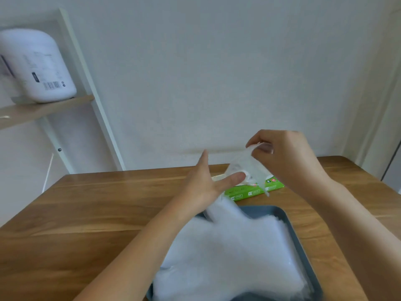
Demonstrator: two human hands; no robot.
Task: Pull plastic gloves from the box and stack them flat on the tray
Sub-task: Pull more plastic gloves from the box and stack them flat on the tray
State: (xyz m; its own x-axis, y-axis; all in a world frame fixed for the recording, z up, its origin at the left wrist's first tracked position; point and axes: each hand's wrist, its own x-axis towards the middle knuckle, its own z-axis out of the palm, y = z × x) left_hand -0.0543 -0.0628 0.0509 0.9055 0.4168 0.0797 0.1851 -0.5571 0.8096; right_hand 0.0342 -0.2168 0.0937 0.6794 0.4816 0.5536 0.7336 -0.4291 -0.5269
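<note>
Right grip (286, 157) pinches a glove (245, 166) half out of the green box (256, 190), at 12 o'clock of the tray (288, 216); left grip (208, 183) released, fingers straight at the box. Risk: box lifts w/ the pull, or extra gloves drag out & mess the stack (227, 257)

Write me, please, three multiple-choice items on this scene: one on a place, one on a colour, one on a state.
1. Where does the glove box lie? A) on the shelf B) on the table, beyond the tray C) on the floor
2. What colour are its sides? A) green B) red C) black
3. What is the right hand doing? A) lying flat B) pinching a plastic glove above the box C) lifting the tray
Key: B, it lies past the tray's far rim; A, green sides show; B, fingertips curl onto the glove.
</note>
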